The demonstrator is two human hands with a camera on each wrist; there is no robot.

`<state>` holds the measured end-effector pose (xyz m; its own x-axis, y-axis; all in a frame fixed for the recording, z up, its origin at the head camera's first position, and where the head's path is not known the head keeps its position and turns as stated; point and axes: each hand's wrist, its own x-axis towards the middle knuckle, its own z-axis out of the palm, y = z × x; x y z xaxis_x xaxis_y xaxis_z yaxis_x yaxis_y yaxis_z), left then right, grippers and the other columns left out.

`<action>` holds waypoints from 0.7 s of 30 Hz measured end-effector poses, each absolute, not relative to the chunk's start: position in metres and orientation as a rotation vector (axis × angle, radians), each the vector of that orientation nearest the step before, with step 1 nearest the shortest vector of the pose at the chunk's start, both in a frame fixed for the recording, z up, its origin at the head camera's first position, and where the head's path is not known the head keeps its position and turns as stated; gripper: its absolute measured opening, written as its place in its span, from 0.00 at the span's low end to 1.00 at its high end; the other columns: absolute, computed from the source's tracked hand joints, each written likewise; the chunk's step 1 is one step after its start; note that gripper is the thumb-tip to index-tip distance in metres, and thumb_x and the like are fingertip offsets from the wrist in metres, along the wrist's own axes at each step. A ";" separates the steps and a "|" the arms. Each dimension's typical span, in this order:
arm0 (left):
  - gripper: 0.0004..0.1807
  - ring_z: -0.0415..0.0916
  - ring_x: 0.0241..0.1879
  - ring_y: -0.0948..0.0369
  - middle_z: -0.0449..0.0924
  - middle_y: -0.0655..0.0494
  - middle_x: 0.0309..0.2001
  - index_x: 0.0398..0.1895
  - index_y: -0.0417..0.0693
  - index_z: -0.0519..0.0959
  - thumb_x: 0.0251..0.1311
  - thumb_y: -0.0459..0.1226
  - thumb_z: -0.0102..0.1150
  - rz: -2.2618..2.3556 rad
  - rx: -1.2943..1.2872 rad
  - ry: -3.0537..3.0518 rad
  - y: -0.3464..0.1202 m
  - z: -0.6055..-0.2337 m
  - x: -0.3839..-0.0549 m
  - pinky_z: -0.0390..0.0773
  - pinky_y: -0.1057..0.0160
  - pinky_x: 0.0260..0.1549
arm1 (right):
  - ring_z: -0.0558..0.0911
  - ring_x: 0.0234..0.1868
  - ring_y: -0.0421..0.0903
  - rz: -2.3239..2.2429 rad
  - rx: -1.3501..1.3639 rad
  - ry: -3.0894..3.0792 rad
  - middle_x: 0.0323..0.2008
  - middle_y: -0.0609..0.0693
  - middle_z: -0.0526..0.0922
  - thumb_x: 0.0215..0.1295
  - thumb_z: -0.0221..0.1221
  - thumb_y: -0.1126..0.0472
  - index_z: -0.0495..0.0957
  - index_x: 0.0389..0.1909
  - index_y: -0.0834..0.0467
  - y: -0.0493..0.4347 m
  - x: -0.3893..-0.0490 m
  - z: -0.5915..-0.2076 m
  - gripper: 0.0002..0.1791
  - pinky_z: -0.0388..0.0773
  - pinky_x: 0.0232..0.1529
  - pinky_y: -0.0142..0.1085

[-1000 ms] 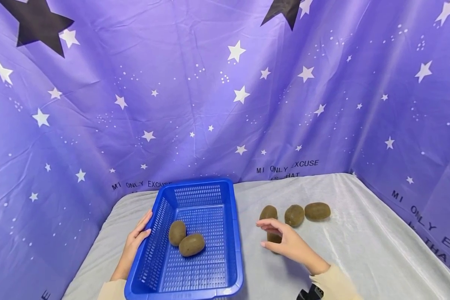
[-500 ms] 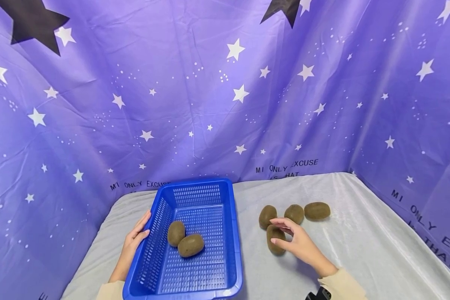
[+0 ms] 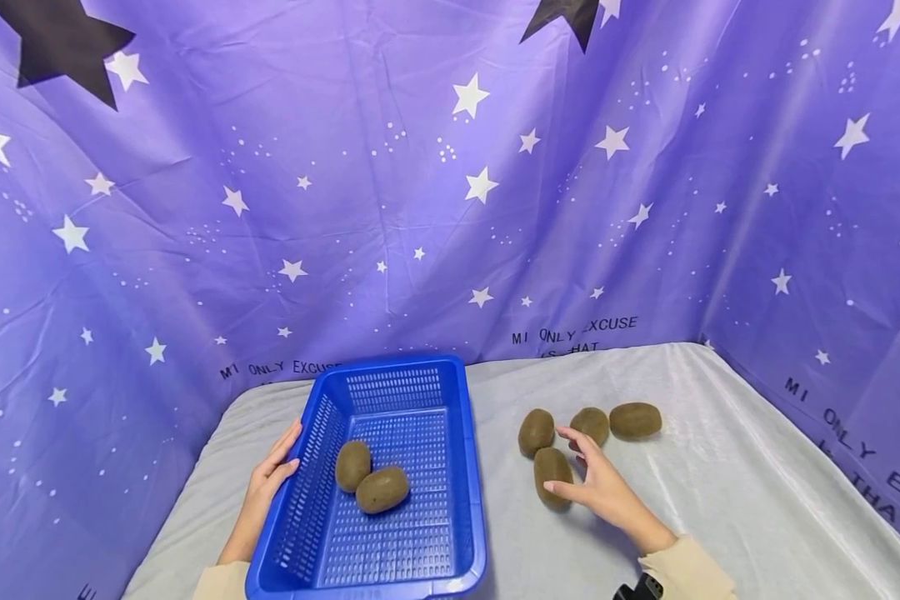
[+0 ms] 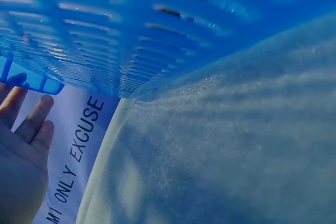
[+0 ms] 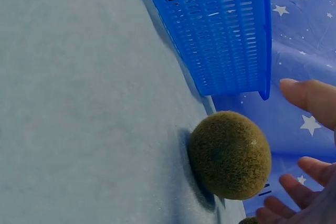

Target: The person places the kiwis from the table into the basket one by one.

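Observation:
My left hand [image 3: 266, 483] rests against the left side of a blue plastic basket [image 3: 474, 492], fingers fairly straight along its rim. In the left wrist view, the fingers [image 4: 34, 121] reach up to the rim. Inside the basket lie two brown kiwis, one upright [image 3: 353, 465] and one on its side [image 3: 382, 490]. My right hand [image 3: 603, 487] hovers with parted fingers over the nearest kiwi [image 3: 552, 475] on the cloth, thumb overlapping its lower part. The right wrist view shows this kiwi [image 5: 229, 155] on the cloth, apart from the fingers.
Three more kiwis lie behind the right hand: a left one [image 3: 536, 432], a middle one [image 3: 590, 425] partly behind the fingers, and a right one [image 3: 635, 422]. Grey cloth [image 3: 720, 467] covers the table. A purple star-printed curtain [image 3: 390, 208] encloses the back and sides.
My right hand first shifted slightly right, lower and around the nearest kiwi; its fingers have since spread wider, away from the kiwi's top. The left hand and basket stay nearly in place.

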<state>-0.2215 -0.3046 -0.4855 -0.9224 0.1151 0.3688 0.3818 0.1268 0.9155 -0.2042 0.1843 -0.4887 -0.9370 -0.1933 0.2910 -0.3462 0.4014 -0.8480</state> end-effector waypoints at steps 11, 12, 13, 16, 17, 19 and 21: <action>0.26 0.53 0.65 0.78 0.48 0.45 0.74 0.70 0.34 0.56 0.69 0.29 0.40 -1.928 -0.463 -2.186 -0.306 -0.487 -0.221 0.59 0.79 0.56 | 0.58 0.65 0.70 1.839 0.428 -2.613 0.68 0.68 0.54 0.50 0.70 0.60 0.53 0.68 0.66 0.186 -0.209 -0.494 0.48 0.56 0.62 0.59; 0.26 0.53 0.66 0.77 0.48 0.44 0.73 0.69 0.34 0.56 0.69 0.29 0.40 -1.921 -0.469 -2.181 -0.306 -0.487 -0.222 0.58 0.79 0.56 | 0.59 0.65 0.70 1.846 0.433 -2.611 0.68 0.68 0.54 0.50 0.70 0.61 0.54 0.67 0.67 0.186 -0.209 -0.494 0.47 0.57 0.62 0.58; 0.26 0.53 0.66 0.77 0.48 0.42 0.73 0.69 0.33 0.56 0.69 0.29 0.41 -1.917 -0.480 -2.172 -0.306 -0.487 -0.222 0.58 0.79 0.56 | 0.59 0.65 0.69 1.856 0.439 -2.611 0.67 0.68 0.55 0.49 0.70 0.61 0.54 0.67 0.67 0.186 -0.209 -0.494 0.47 0.58 0.62 0.57; 0.26 0.53 0.67 0.76 0.47 0.40 0.73 0.68 0.31 0.56 0.68 0.27 0.40 -1.906 -0.529 -2.152 -0.305 -0.488 -0.223 0.57 0.79 0.57 | 0.62 0.63 0.68 1.901 0.460 -2.608 0.65 0.69 0.57 0.48 0.70 0.63 0.55 0.66 0.68 0.187 -0.209 -0.496 0.46 0.62 0.60 0.53; 0.26 0.53 0.67 0.76 0.47 0.41 0.73 0.68 0.31 0.56 0.68 0.27 0.40 -1.907 -0.537 -2.151 -0.305 -0.488 -0.223 0.57 0.79 0.57 | 0.62 0.63 0.67 1.914 0.469 -2.610 0.65 0.69 0.57 0.48 0.70 0.64 0.55 0.66 0.68 0.187 -0.209 -0.497 0.46 0.63 0.59 0.51; 0.26 0.52 0.67 0.76 0.47 0.42 0.73 0.69 0.30 0.55 0.68 0.27 0.40 -1.909 -0.550 -2.155 -0.305 -0.487 -0.222 0.57 0.80 0.57 | 0.62 0.63 0.67 1.952 0.481 -2.602 0.65 0.69 0.57 0.48 0.69 0.65 0.55 0.66 0.68 0.188 -0.210 -0.498 0.46 0.64 0.59 0.49; 0.26 0.52 0.67 0.77 0.47 0.44 0.73 0.69 0.31 0.55 0.69 0.28 0.40 -1.921 -0.541 -2.161 -0.305 -0.486 -0.221 0.57 0.80 0.57 | 0.62 0.63 0.66 1.974 0.499 -2.594 0.64 0.69 0.56 0.47 0.69 0.67 0.54 0.66 0.67 0.189 -0.211 -0.500 0.46 0.64 0.59 0.47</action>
